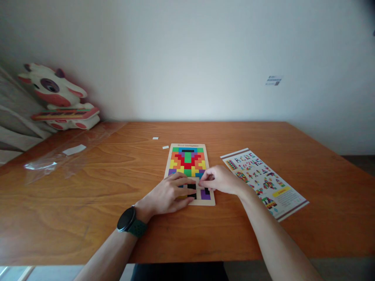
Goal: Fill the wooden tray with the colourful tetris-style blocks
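In the head view, both forearms are stretched forward over the wooden surface (88, 187). The left hand (166, 195), with a dark watch (126, 220) on its wrist, is laid flat with fingers spread on the near end of the puzzle board (189, 171), which lies at the middle of the surface. The right hand (221, 180) is bent inward, and a small piece seems to be pinched at its fingertips (202, 180) above the board. A printed sheet (263, 181) is seen just beside, to the right.
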A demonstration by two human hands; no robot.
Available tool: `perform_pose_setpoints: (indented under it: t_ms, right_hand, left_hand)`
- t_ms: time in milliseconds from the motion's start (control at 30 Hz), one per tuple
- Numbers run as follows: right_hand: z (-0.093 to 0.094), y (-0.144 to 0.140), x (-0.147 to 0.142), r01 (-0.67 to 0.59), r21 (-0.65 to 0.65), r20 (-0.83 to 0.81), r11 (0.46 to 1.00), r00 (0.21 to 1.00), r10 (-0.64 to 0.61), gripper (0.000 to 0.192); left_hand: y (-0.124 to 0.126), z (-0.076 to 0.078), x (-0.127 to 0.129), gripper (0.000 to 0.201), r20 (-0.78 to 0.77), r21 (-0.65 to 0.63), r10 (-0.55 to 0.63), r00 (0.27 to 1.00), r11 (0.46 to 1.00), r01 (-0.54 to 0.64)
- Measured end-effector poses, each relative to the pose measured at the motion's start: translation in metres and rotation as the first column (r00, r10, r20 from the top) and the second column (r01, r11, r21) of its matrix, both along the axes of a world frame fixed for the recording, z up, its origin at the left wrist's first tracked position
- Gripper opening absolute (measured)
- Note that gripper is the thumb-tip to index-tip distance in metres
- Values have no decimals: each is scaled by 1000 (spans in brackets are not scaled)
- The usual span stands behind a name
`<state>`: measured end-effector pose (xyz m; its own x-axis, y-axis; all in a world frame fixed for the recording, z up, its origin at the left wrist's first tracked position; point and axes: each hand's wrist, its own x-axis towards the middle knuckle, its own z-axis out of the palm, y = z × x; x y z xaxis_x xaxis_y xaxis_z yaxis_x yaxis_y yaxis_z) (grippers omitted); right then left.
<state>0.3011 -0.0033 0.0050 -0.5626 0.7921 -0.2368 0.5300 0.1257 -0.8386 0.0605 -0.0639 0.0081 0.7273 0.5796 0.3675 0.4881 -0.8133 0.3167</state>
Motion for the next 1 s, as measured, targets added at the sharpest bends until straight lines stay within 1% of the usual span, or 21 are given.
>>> perform_pose_setpoints:
  t_ms: [67, 200, 367, 467, 567, 667, 733, 833, 1000]
  right_hand:
    - [1, 1, 1, -17, 8, 22, 1000, 1000, 17, 20]
    - [2, 2, -1, -58, 85, 54, 995, 997, 53, 18]
    - [2, 0, -3, -27, 113, 100, 993, 995, 15, 18]
    - [4, -2, -3, -29, 136, 132, 990, 991, 11, 19]
    - [5, -2, -2, -39, 155, 128, 987, 992, 19, 20]
    - [3, 0, -2, -5, 190, 71, 982, 997, -9, 22]
    - [1, 2, -1, 34, 203, 40, 978, 998, -43, 20]
    - [0, 4, -1, 52, 209, 59, 977, 996, -66, 16]
    - [3, 3, -3, 63, 243, 94, 968, 992, -88, 19]
  left_hand:
    - [0, -1, 0, 23, -4, 11, -8, 1000, 1000, 8]
    - [1, -2, 0, 24, -18, 14, -4, 1000, 1000, 4]
    - [0, -3, 0, 26, -16, -18, 15, 1000, 1000, -15]
    - [0, -4, 0, 28, -23, -35, 24, 999, 999, -25]
    - [0, -2, 1, 31, -34, -50, 19, 999, 999, -21]
    - [-1, 0, 2, 33, -48, -45, 20, 999, 999, -22]
    - [-2, 1, 4, 35, -52, -33, 13, 999, 999, -15]
    - [-4, 1, 5, 38, -55, -40, -13, 998, 999, 11]
    - [-5, -1, 6, 40, -59, -73, -9, 998, 997, 5]
